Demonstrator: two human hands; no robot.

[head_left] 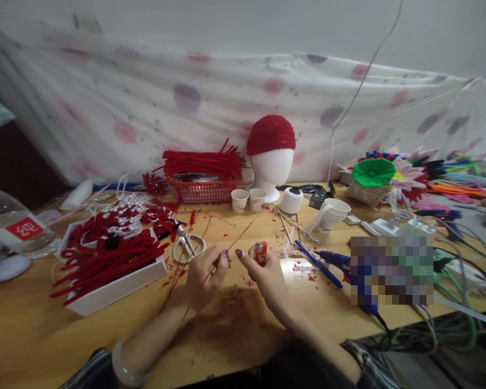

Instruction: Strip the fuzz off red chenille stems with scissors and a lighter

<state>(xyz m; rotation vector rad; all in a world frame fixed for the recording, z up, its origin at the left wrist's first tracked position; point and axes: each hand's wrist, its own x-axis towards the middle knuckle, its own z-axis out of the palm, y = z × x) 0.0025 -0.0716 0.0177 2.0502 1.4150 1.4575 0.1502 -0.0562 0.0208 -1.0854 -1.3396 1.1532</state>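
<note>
My left hand (206,276) is closed in a pinch on thin dark wires (243,232). They stick out past the fingertips and trail back along the wrist. In my right hand (269,274) sits a small red lighter (261,250), its metal top facing up and no flame visible. The two hands are close together but apart, above the table. White-handled scissors (189,248) lie just beyond my left hand. Red scraps (249,281) are scattered on the wood around both hands.
A white box (119,286) of red pipe cleaners stands left, with a large bottle (16,221) beyond. Behind are a red basket (206,192), paper cups (240,200) and a foam head (271,167) in a red cap. A blue pen (319,265), glue gun (364,286) and cables lie right.
</note>
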